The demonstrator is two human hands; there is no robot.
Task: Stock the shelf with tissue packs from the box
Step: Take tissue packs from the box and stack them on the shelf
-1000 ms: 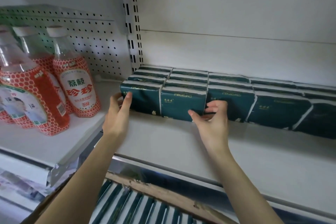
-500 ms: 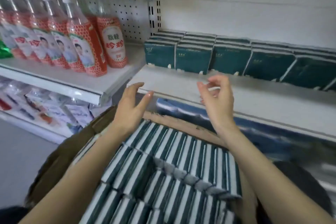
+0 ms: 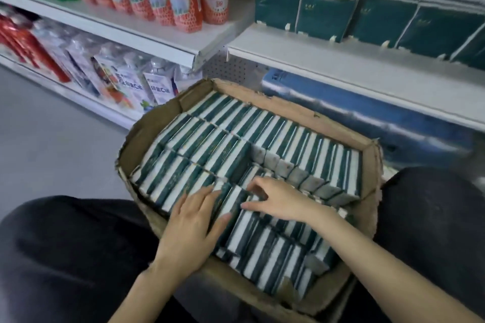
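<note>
left hand (image 3: pixel 193 223): shelf (image 3: pixel 341 60) → box (image 3: pixel 288 105), fingers (image 3: pixel 207 192) flat on tissue packs (image 3: pixel 210 149) | right hand (image 3: pixel 278 200): grip unclear

Green-and-white striped tissue packs (image 3: pixel 262 139)

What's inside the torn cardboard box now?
The torn brown cardboard box holds rows of dark green tissue packs on edge. The left hand and right hand rest on the near rows, covering some. Anything beneath the top layer is hidden.

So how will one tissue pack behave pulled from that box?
Probably light and soft: a tissue pack looks film-wrapped, so it may squash or slip. Packs stand wedged on edge in the box, so neighbours may drag along. Flat-sided, unlikely to roll.
</note>
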